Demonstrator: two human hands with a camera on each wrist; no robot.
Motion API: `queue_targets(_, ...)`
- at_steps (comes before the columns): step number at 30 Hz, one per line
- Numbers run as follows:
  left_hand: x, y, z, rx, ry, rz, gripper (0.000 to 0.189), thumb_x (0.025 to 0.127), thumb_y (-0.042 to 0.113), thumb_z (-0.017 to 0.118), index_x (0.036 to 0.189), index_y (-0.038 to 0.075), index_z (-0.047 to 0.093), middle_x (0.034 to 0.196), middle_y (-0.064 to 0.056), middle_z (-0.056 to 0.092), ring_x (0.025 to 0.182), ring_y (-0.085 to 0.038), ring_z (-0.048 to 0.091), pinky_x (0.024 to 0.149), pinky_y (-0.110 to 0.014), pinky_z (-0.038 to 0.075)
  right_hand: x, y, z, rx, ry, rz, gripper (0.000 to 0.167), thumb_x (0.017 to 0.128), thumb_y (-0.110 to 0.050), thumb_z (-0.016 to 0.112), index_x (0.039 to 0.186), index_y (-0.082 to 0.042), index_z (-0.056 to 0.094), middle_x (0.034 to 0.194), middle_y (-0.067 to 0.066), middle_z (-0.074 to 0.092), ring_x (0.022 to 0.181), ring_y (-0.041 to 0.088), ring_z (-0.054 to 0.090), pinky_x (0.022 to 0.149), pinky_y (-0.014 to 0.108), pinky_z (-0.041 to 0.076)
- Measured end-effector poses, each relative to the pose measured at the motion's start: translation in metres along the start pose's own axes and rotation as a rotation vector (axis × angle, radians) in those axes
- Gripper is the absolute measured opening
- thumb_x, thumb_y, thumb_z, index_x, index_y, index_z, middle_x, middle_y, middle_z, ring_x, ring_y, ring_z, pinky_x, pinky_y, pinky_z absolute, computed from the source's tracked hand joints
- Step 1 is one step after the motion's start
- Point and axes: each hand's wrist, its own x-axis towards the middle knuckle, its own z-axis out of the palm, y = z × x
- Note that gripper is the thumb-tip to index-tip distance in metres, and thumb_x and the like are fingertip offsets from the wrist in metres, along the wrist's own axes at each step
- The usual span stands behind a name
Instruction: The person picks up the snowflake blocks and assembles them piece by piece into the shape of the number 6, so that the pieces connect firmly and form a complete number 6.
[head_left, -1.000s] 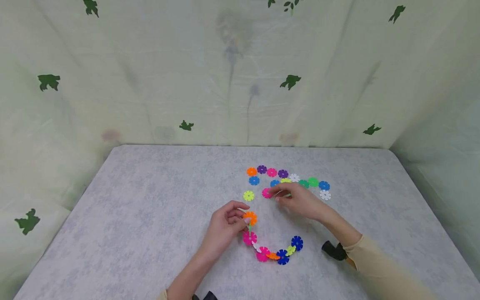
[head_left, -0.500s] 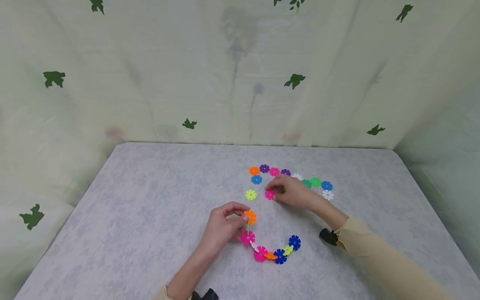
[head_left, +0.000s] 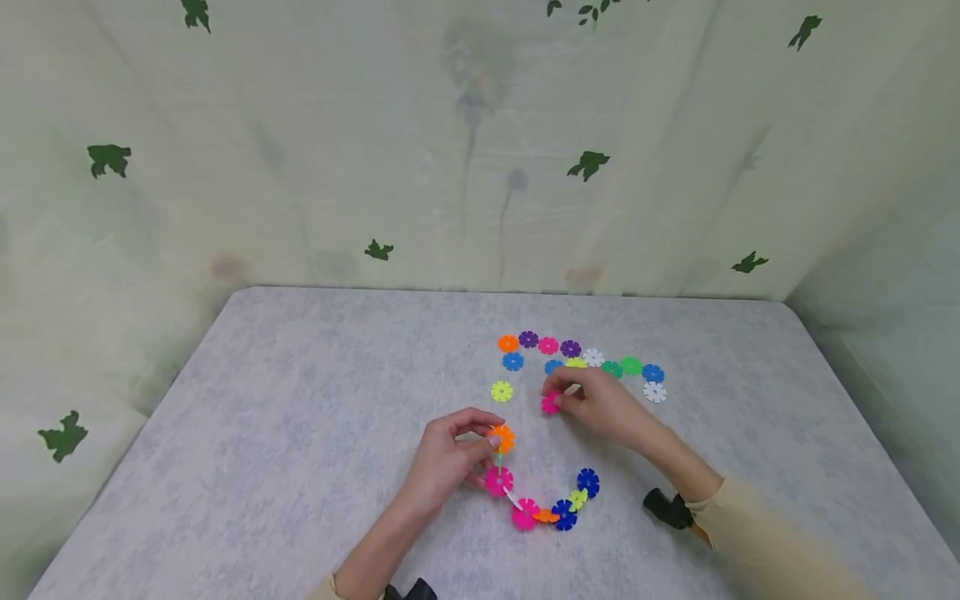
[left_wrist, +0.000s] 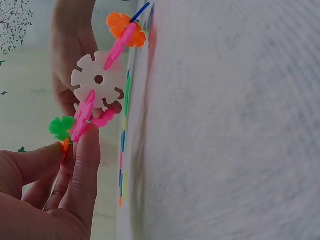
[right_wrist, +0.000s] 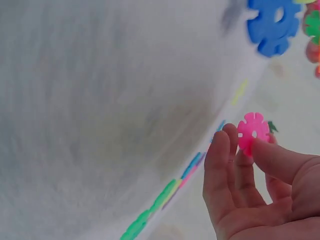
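Observation:
My left hand (head_left: 444, 460) pinches the orange flower-shaped disc (head_left: 505, 438) at one end of a chain of interlocked plastic discs. The chain curves down and right through a pink disc (head_left: 526, 514) to a dark blue disc (head_left: 588, 482) at its far end. In the left wrist view, a white disc (left_wrist: 85, 79) and a green disc (left_wrist: 61, 128) show in the chain. My right hand (head_left: 603, 407) pinches a loose pink disc (head_left: 551, 403) between thumb and fingers. That pink disc (right_wrist: 250, 127) is raised off the table in the right wrist view.
Several loose discs lie flat on the grey table (head_left: 315, 400) beyond the hands, among them a yellow disc (head_left: 502, 391), an orange disc (head_left: 507, 342) and a white disc (head_left: 655, 392). A pale curtain (head_left: 315, 167) with green bird shapes stands behind the table.
My right hand has taken hold of the pink disc from the table and drawn it slightly nearer. The left hand keeps the chain in nearly the same place.

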Motion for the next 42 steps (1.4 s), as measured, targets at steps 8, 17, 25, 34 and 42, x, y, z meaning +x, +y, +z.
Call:
queue_targets(8, 0.001, 0.0, 0.001, 0.008, -0.012, 0.009, 0.021, 0.09, 0.004, 0.066, 0.111, 0.005, 0.07, 0.097, -0.013, 0.061, 0.062, -0.023, 0.062, 0.055, -0.037, 0.057, -0.035, -0.015, 0.003, 0.225, 0.105, 0.082, 0.021, 0.094, 0.0, 0.062, 0.11, -0.013, 0.068, 0.1, -0.001, 0.066, 0.084, 0.022, 0.066, 0.076, 0.03, 0.055)
queue_targets(17, 0.0, -0.001, 0.002, 0.042, -0.037, 0.045, 0.017, 0.093, 0.005, 0.064, 0.11, 0.006, 0.067, 0.099, -0.011, 0.062, 0.061, -0.023, 0.062, 0.059, -0.039, 0.056, -0.055, -0.03, 0.012, 0.398, 0.174, 0.141, 0.019, 0.093, -0.002, 0.065, 0.111, -0.01, 0.067, 0.099, 0.004, 0.068, 0.085, 0.026, 0.068, 0.077, 0.037, 0.057)
queue_targets(25, -0.001, -0.002, 0.004, 0.037, -0.064, 0.056, 0.017, 0.092, 0.003, 0.064, 0.109, 0.006, 0.066, 0.095, -0.012, 0.059, 0.063, -0.024, 0.062, 0.065, -0.036, 0.057, -0.057, -0.034, 0.022, 0.469, 0.175, 0.103, 0.013, 0.094, -0.01, 0.067, 0.106, -0.012, 0.068, 0.101, 0.005, 0.069, 0.09, 0.029, 0.068, 0.08, 0.036, 0.056)
queue_targets(34, -0.003, -0.002, 0.009, 0.026, -0.097, 0.081, 0.017, 0.094, 0.003, 0.063, 0.111, 0.002, 0.065, 0.089, -0.011, 0.062, 0.067, -0.024, 0.064, 0.067, -0.032, 0.056, -0.056, -0.037, 0.03, 0.484, 0.188, 0.08, 0.01, 0.094, -0.009, 0.066, 0.103, -0.013, 0.069, 0.098, 0.002, 0.07, 0.091, 0.026, 0.069, 0.079, 0.032, 0.056)
queue_targets(42, -0.005, -0.001, 0.013, -0.023, -0.151, 0.082, 0.017, 0.094, 0.003, 0.064, 0.111, 0.0, 0.064, 0.089, -0.012, 0.063, 0.068, -0.024, 0.063, 0.068, -0.029, 0.056, -0.057, -0.038, 0.032, 0.483, 0.155, 0.039, 0.008, 0.095, -0.01, 0.065, 0.101, -0.012, 0.07, 0.097, 0.001, 0.069, 0.091, 0.029, 0.068, 0.081, 0.037, 0.056)
